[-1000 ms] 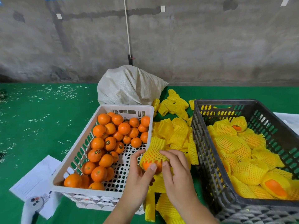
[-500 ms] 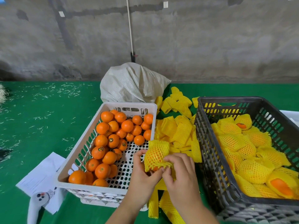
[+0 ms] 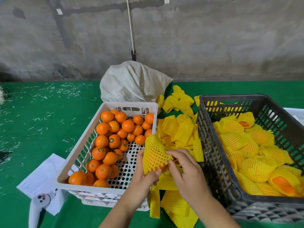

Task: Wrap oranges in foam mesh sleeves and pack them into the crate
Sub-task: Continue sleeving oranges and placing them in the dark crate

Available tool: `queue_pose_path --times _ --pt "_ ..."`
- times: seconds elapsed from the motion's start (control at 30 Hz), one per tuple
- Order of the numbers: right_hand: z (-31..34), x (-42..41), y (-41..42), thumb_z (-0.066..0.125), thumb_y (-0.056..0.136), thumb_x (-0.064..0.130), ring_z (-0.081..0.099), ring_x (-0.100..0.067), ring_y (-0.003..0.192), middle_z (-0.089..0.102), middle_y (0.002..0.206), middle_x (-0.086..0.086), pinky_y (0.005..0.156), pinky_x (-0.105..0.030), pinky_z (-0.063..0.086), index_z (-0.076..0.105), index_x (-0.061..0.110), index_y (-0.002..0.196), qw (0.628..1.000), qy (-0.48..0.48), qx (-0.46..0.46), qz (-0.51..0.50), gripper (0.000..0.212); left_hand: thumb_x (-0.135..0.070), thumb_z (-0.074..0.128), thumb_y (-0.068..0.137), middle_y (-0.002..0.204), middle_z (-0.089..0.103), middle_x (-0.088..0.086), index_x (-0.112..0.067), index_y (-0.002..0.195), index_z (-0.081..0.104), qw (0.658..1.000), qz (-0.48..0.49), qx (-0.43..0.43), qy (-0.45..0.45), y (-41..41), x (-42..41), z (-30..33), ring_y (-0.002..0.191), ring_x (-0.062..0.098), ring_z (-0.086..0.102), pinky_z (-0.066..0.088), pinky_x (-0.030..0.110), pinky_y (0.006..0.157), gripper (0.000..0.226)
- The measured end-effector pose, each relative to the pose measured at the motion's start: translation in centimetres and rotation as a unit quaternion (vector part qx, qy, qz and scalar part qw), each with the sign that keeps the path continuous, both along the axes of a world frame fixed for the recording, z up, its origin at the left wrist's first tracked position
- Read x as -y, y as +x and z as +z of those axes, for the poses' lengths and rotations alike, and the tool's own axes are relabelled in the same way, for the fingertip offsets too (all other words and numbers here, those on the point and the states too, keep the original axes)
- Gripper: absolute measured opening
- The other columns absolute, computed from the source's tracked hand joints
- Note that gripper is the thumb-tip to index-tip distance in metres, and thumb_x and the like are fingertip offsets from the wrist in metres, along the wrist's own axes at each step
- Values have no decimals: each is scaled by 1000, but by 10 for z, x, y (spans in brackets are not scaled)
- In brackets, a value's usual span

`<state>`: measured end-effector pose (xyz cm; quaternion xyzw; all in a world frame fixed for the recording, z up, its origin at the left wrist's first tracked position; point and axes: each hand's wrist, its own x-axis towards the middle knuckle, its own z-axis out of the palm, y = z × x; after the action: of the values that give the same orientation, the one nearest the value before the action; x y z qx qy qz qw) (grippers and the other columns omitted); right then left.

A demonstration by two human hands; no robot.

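A: Where is the orange being wrapped?

B: Between both hands, above the gap between the two crates. The orange (image 3: 162, 166) sits inside a yellow foam mesh sleeve (image 3: 153, 153), with only a sliver of bare peel showing at the sleeve's lower right edge.

A: And the fingers?

B: The left hand (image 3: 142, 176) cups the sleeve from the left and below, thumb curled up against its lower edge. The right hand (image 3: 185, 171) has its fingers (image 3: 172, 153) curled, pinching the sleeve's right edge just beside the exposed peel.

A: What lies left of the fingers?

B: The white crate (image 3: 79, 155), touching the left hand's side, holding a heap of bare oranges (image 3: 113, 140) mostly toward its far and left parts.

A: To the right of them?

B: The dark crate (image 3: 212, 162), near the right hand, packed with wrapped oranges (image 3: 251, 168).

A: Beyond and beneath the fingers?

B: A pile of loose sleeves (image 3: 179, 130) on the green desk (image 3: 41, 129), running under both hands toward the near edge. Farther past it sits a white woven sack (image 3: 131, 83). Well left of the left hand lie papers (image 3: 42, 178) and a white controller (image 3: 37, 209)
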<state>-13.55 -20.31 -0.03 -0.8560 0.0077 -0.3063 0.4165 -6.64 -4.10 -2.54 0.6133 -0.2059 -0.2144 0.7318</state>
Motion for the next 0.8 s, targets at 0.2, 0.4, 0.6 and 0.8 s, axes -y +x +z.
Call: queue_pose_path --times 0.2,0.4,0.6,0.8 --pt "-9 -2 -6 50 92 18 54 -16 93 53 101 6 75 -40 51 61 12 100 998 -24 47 -16 15 -31 70 94 100 71 -10 -40 134 55 997 40 58 39 -2 4 0 86 6 66 54 22 77 43" --pt "-10 -15 -5 55 90 29 51 -4 113 49 117 12 88 -21 47 54 24 116 999 31 -25 -1 26 -28 73 89 105 67 -10 -46 128 50 992 85 72 55 0 5 -6 88 13 66 56 31 74 49" --pt "-9 -9 -9 56 92 17 58 -8 102 58 109 11 83 -33 53 65 17 106 998 -20 -56 22 16 -19 58 99 116 63 -29 -46 136 42 981 131 126 67 -3 6 -3 101 -5 65 53 13 83 49" --pt "26 -6 -2 68 87 58 62 5 104 60 120 23 77 -14 51 46 46 130 923 349 -154 40 50 -30 58 99 110 62 -31 -43 148 26 981 83 137 106 -7 11 -5 93 -4 66 53 13 78 60"
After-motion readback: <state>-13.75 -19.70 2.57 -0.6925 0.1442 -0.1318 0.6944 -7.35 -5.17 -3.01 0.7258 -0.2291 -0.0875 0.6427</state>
